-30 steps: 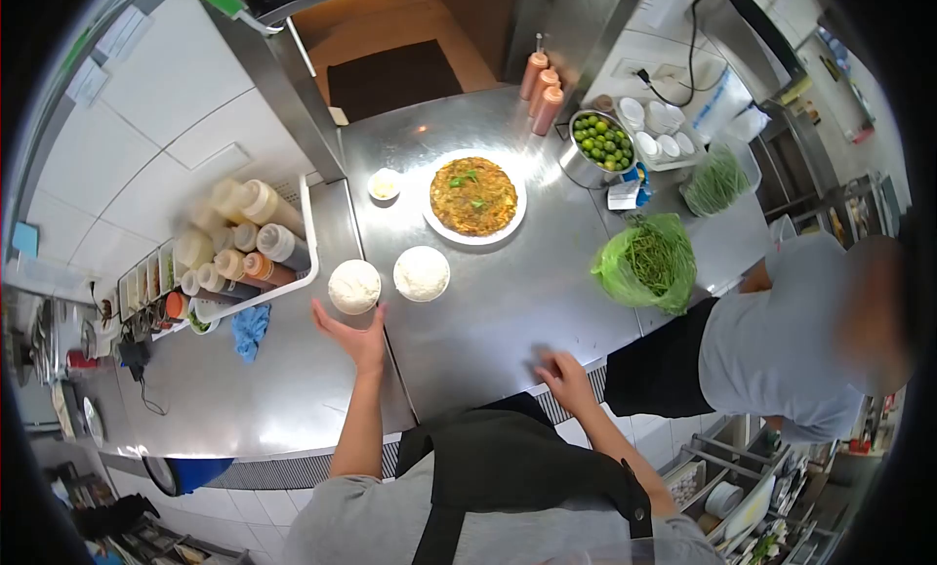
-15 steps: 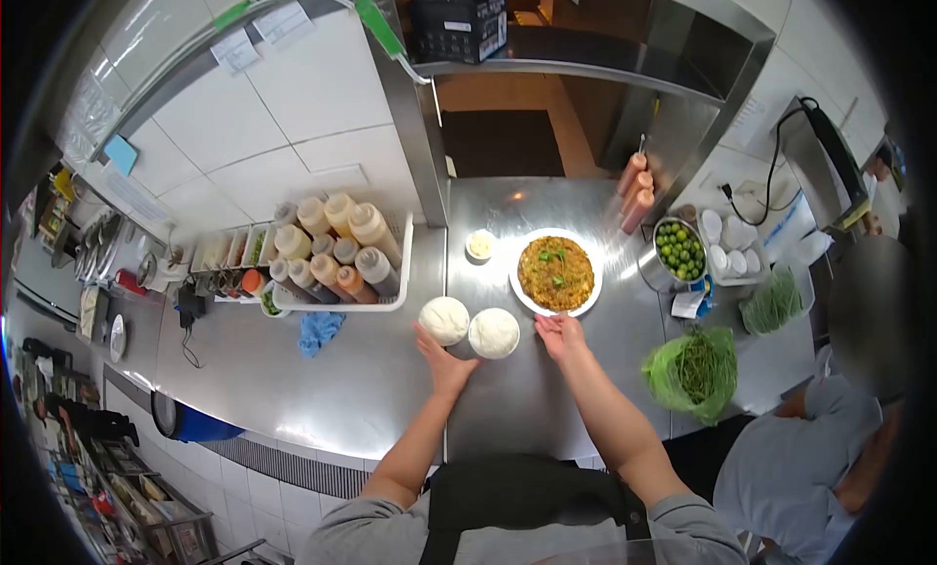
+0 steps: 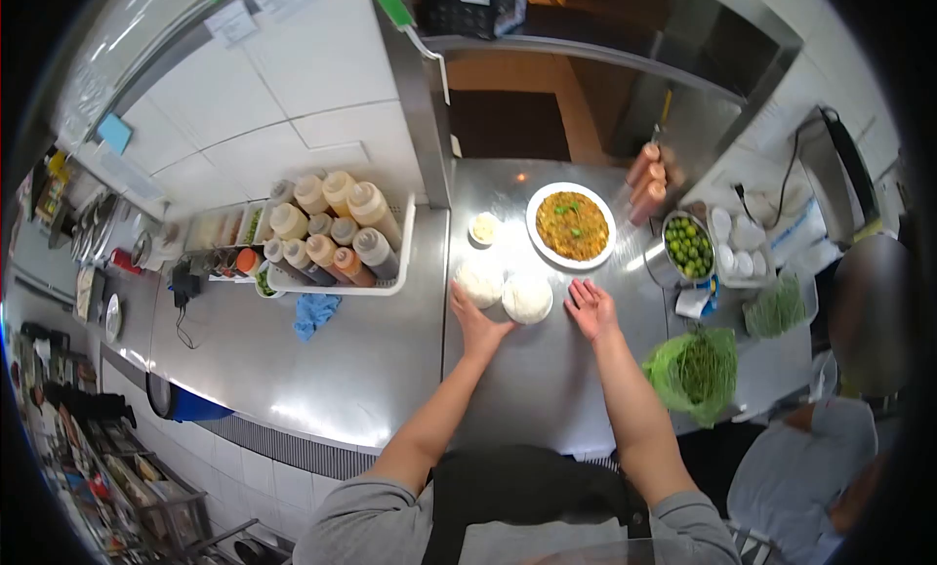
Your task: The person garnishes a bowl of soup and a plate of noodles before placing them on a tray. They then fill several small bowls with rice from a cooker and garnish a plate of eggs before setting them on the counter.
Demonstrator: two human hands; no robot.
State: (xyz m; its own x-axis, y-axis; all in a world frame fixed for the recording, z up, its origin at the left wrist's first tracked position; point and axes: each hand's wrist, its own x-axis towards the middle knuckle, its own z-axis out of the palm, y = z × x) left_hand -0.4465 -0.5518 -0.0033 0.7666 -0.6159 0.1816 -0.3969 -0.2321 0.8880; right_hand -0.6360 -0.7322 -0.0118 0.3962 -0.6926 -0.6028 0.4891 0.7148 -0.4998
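Observation:
Two white bowls of rice stand side by side on the steel counter: the left rice bowl (image 3: 480,284) and the right rice bowl (image 3: 527,300). My left hand (image 3: 478,329) lies against their near sides, fingers spread along the left bowl and thumb at the right one. Apart from everything, my right hand (image 3: 592,313) hovers palm up with fingers spread, right of the bowls and below a plate. That white plate (image 3: 572,264) carries a yellow-brown dish (image 3: 572,225) topped with green leaves. A small cup of pale food (image 3: 483,229) sits left of the plate.
A white tray (image 3: 386,290) of squeeze bottles (image 3: 371,209) and a blue cloth (image 3: 316,314) are left. Rightward stand sauce bottles (image 3: 648,186), a metal pot of green limes (image 3: 687,248) and a green bag of herbs (image 3: 698,370). A co-worker's grey shirt (image 3: 805,467) is close at right.
My right hand has come off the plate, which now sits farther forward. Both rice bowls have moved forward and to the right with my left hand against them. The view has shifted slightly.

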